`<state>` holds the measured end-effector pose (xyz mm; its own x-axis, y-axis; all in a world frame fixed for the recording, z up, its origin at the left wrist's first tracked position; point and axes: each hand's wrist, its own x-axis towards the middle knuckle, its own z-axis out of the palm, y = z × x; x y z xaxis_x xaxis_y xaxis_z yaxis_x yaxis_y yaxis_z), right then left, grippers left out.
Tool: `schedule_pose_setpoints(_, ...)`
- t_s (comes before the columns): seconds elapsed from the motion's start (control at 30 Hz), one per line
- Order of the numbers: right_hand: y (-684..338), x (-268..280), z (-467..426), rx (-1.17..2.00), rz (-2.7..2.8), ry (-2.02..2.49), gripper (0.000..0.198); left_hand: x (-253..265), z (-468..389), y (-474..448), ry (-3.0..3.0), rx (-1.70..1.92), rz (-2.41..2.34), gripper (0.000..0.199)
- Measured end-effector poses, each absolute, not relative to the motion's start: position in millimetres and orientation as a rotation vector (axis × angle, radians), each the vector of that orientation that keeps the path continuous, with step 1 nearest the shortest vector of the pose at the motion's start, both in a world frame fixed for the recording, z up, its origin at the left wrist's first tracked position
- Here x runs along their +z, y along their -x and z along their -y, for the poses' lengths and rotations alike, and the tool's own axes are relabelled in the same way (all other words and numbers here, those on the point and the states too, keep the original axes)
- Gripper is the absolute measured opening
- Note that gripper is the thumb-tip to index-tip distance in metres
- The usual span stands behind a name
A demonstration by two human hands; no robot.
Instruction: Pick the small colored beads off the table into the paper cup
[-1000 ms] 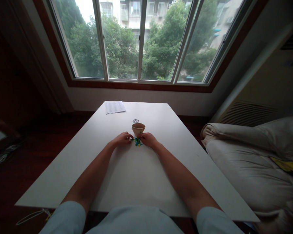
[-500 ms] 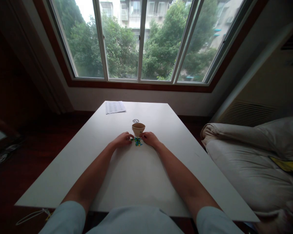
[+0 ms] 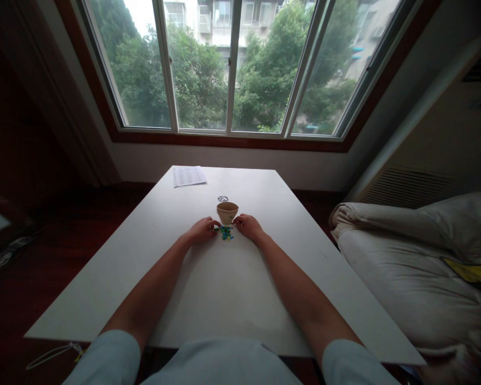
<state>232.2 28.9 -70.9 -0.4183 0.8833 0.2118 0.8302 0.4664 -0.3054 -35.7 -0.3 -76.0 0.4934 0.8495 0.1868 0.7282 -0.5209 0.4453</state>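
A tan bowl (image 3: 227,215) stands upright on the white table (image 3: 224,299). Right in front of it lies a small heap of green, blue and yellow bead-like pieces (image 3: 226,233). My left hand (image 3: 202,230) rests at the heap's left edge, fingers curled and fingertips together by a few green pieces; what they pinch is too small to make out. On the other side, my right hand (image 3: 249,226) is low beside the bowl's right base, its thumb and fingertips drawn together. Anything between those fingertips cannot be made out.
Behind the bowl is a small round clear item with a dark rim (image 3: 223,199). Printed sheets (image 3: 189,176) lie at the table's far left corner. A padded beige couch or bedding (image 3: 396,267) borders the right side, and a window (image 3: 228,69) is ahead.
My right hand has shifted slightly right, its fingertips coming away from the front of the bowl. My left hand, the bowl and the heap look nearly the same.
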Motion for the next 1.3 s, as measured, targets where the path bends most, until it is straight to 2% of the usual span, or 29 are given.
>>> schedule_pose_setpoints(0.63, -229, -67, -20, 0.348, 2.325, 1.277, 0.028, -71, 5, 34, -2.422, 0.58, -1.342, 0.037)
schedule_pose_setpoints(1.3, -215, -56, -9, 0.268, 2.462, 1.213, 0.033, -69, 11, 27, -2.381, 0.654, -1.428, 0.029)
